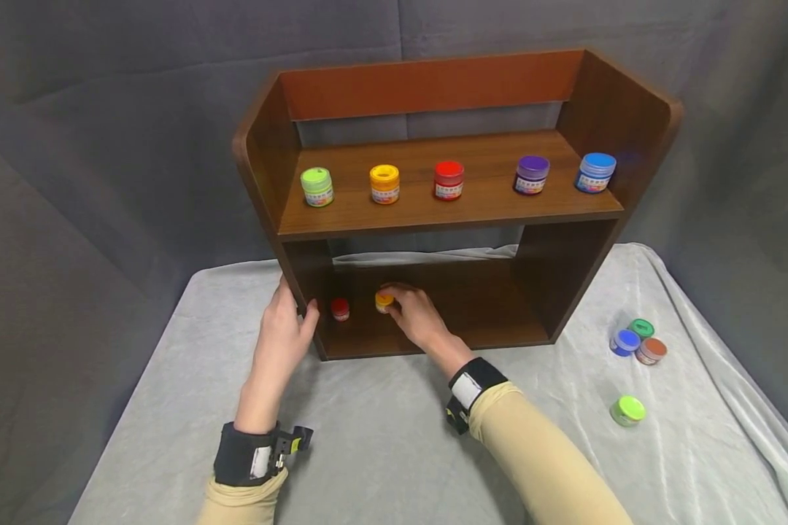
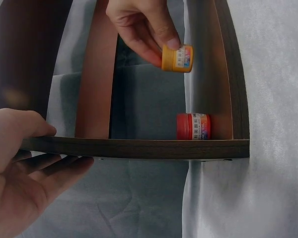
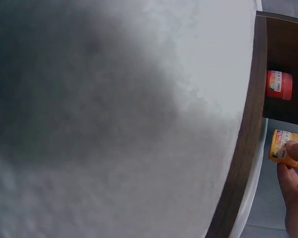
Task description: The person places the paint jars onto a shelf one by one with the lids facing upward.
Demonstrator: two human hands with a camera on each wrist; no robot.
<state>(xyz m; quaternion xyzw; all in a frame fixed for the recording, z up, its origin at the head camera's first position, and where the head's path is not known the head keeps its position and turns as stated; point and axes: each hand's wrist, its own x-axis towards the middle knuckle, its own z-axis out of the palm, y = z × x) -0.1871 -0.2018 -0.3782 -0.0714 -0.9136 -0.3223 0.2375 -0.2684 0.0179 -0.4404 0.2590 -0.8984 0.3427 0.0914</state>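
In the lower compartment of a dark brown wooden shelf [image 1: 460,281], my right hand [image 1: 420,317] pinches a small yellow paint jar [image 1: 384,303] between thumb and fingers. The left wrist view shows this yellow jar [image 2: 178,58] a little above the compartment floor, its label facing out. To its left a red paint jar [image 1: 340,310] stands on the lower board, close to the left side panel. My left hand [image 1: 282,332] grips that panel's edge [image 2: 139,148], thumb on the inner face and fingers along the outer face.
On the upper board stand light green [image 1: 317,187], yellow [image 1: 384,184], red [image 1: 449,180], purple [image 1: 531,175] and blue [image 1: 595,173] jars. Right of the shelf, blue [image 1: 624,342], dark green [image 1: 642,328] and brown [image 1: 651,351] jars cluster on the grey cloth, a light green jar [image 1: 627,410] nearer.
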